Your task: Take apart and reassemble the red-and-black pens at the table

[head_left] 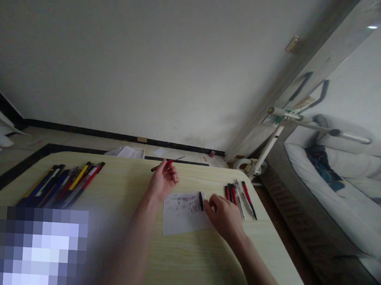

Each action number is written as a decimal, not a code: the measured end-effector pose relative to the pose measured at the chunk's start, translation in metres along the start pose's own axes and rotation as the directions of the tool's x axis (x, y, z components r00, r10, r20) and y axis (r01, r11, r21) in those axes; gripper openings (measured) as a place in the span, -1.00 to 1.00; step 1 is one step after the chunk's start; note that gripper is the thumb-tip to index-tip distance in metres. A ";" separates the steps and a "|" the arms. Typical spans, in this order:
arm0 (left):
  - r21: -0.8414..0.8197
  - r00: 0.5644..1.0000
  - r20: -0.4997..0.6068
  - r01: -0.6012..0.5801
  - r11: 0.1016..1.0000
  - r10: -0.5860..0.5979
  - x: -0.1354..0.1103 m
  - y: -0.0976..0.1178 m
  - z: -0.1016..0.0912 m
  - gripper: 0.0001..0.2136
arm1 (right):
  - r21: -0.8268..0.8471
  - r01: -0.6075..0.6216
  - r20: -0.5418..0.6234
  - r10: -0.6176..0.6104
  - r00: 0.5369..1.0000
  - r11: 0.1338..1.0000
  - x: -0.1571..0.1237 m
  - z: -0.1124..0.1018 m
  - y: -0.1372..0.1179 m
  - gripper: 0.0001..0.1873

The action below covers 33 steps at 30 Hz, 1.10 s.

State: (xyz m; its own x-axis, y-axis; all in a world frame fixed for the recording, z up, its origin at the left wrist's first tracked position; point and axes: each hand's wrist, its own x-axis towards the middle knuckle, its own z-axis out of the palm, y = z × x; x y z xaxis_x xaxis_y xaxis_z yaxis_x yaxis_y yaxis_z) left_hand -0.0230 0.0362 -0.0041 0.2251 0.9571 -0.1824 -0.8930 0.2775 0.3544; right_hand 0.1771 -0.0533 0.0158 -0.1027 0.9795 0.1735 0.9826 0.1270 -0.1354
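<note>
My left hand [162,183] is closed around a slim red-and-black pen [169,162] above the far part of the table. A thin dark rod, like a refill, sticks out of the pen toward the right. A sheet of white paper [181,223], covered in dark and red scribbles, lies between my hands. Over its right edge, my right hand [223,215] has its fingers curled, the tips at a short black pen part [201,201]. Just right of that hand lies a group of red, black and clear pens [239,197].
A pile of markers and pens [68,182] in several colours lies on the left of the pale wooden table [183,266]. A blurred, pixelated patch covers the lower left. Beyond are a wall [149,71], white exercise equipment [271,143] and a grey sofa [350,212].
</note>
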 end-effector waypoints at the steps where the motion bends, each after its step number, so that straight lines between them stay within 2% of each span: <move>1: 0.005 1.000 0.000 -0.001 1.000 0.001 0.000 0.000 0.000 -0.78 | 0.037 0.022 -0.004 -0.022 1.000 0.999 -0.007 -0.001 -0.001 -0.79; 4: -0.003 1.000 -0.008 -0.009 1.000 0.009 -0.003 0.001 -0.001 -0.79 | 0.132 0.080 -0.004 -0.080 0.997 0.988 -0.024 -0.003 -0.004 -0.86; 8: -0.036 0.999 -0.010 -0.031 0.999 0.031 -0.011 0.003 0.002 -0.81 | 0.175 0.110 0.026 -0.116 0.993 0.978 -0.037 -0.005 -0.007 -0.84; 17: -0.010 0.998 0.057 -0.023 1.000 0.024 -0.039 0.008 0.011 -0.81 | 0.112 0.025 0.135 -0.040 0.990 0.993 -0.037 -0.001 -0.015 -0.77; 20: -0.001 0.998 0.061 -0.015 1.000 0.016 -0.044 0.008 0.010 -0.81 | 0.136 0.030 0.104 -0.045 0.994 0.990 -0.033 -0.001 -0.015 -0.77; 24: 0.003 0.999 0.046 -0.004 1.000 0.004 -0.047 0.005 0.011 -0.80 | 0.290 0.054 -0.041 -0.044 0.998 0.955 -0.022 -0.003 -0.017 -0.80; 26: 0.003 0.999 0.048 0.010 1.000 -0.010 -0.048 0.000 0.012 -0.80 | 0.438 0.060 -0.121 -0.008 0.993 0.897 -0.012 -0.003 -0.022 -0.82; 28: 0.010 0.999 0.046 0.023 1.000 -0.024 -0.047 -0.006 0.013 -0.80 | 0.628 0.050 -0.148 0.055 0.988 0.776 0.001 -0.002 -0.029 -0.83; 30: 0.035 0.999 0.024 0.035 0.999 -0.036 -0.047 -0.012 0.014 -0.80 | 0.807 0.008 -0.106 0.132 0.986 0.591 0.013 0.001 -0.037 -0.81; 33: 0.085 0.998 0.001 0.058 0.995 -0.059 -0.048 -0.020 0.014 -0.78 | 0.949 -0.036 -0.035 0.219 0.975 0.314 0.025 0.008 -0.046 -0.77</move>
State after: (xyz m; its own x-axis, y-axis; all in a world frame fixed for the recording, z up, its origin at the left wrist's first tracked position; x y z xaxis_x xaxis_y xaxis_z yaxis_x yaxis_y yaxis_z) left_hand -0.0103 -0.0138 0.0102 0.2775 0.9393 -0.2018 -0.8420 0.3390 0.4197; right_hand 0.1278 -0.0334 0.0181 0.1200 0.9774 0.1738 0.1650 0.1530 -0.9743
